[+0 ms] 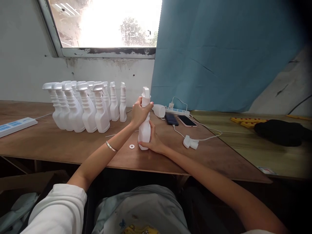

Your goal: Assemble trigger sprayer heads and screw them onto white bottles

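Observation:
A white spray bottle (pixel 144 132) stands upright near the front edge of the table, its trigger head on top. My left hand (pixel 140 113) is closed round the neck, just under the head. Lower down, my right hand (pixel 155 142) wraps the body near the base, thumb across the front. A small white ring (pixel 132 146) lies flat to the left of the bottle's base. A loose white trigger head (pixel 190 142) rests on its side to the right. Behind my hands, a white bottle without a head (pixel 159 111) is lying down.
Several white spray bottles (pixel 89 113) stand grouped at the left. Power strips lie at the far left (pixel 18 126) and back right (pixel 179 111). Two phones, one pink-edged (pixel 187 121), sit by trailing cables. A black cloth-like item (pixel 278 132) lies on the right-hand table.

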`<state>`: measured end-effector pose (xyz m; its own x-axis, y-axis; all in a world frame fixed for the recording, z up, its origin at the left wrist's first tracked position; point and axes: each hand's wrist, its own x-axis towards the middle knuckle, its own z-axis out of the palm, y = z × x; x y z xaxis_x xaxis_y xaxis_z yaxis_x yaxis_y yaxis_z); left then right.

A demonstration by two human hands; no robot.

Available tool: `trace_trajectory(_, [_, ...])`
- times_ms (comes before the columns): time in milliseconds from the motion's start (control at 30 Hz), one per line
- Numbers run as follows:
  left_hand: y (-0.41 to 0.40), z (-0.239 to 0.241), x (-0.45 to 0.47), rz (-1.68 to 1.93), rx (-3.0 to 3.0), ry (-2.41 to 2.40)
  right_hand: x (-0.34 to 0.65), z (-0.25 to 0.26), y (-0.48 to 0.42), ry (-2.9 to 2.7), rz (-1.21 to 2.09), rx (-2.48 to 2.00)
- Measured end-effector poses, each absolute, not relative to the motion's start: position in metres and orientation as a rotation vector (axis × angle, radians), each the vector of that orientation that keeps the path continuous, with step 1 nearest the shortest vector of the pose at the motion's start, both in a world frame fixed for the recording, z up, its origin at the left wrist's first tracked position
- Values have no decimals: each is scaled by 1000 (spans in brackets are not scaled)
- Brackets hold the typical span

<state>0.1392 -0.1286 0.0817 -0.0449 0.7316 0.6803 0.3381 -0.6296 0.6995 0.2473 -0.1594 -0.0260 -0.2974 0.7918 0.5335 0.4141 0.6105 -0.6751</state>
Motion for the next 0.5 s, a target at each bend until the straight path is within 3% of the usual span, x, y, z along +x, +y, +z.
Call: trace_trajectory(500, [-137,50,137,1592,1970,1122,245,-23,-164,-1885,584,-912])
